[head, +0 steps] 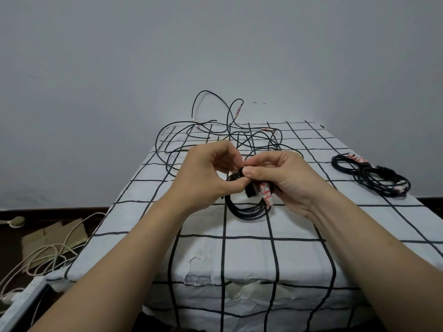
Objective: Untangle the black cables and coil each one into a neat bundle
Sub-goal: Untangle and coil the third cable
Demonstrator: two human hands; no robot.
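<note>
Cable coil (pixel 249 208): light, limp, springy

Probably weighs little, flexes freely; wants pinching at top, where turns gather, lest loops spring apart. Shows thin black turns, white red-marked tag (pixel 266 196). Hangs low over middle of checked surface (pixel 242 257), pinched by left hand (pixel 206 174) and right hand (pixel 278 174), fingers curled round it.

Open cloth near and beside the hands; cables crowd the far end.
The checked tablecloth (pixel 249 255) lies bare between the forearms down to the near edge, and between the right hand (pixel 280 178) and the coiled bundle (pixel 374 180) by the right edge. Behind both hands the loose tangle (pixel 247 140) spreads across the far end, with loops arching up against the wall (pixel 96 92). The left hand (pixel 206 178) and right hand, pinching the held coil (pixel 249 210), fill the middle.
</note>
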